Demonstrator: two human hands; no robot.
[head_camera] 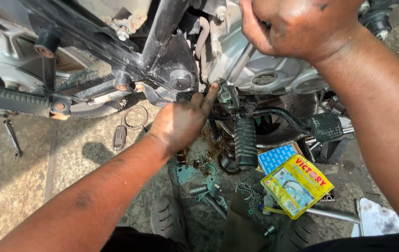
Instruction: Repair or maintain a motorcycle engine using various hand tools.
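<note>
The left hand [181, 122] reaches under the motorcycle engine [264, 70], its fingers [209, 95] held together and stretched out, their tips touching a small metal fitting [225, 95] just above the ribbed footrest [245, 142]. The right hand [297, 25] rests on the engine's top, fingers curled over the casing; what they grip cannot be told. Below the footrest, on the oily floor [69, 158], lie a yellow packet [296, 185], a blue box [276, 157] and loose sockets [198, 190].
</note>
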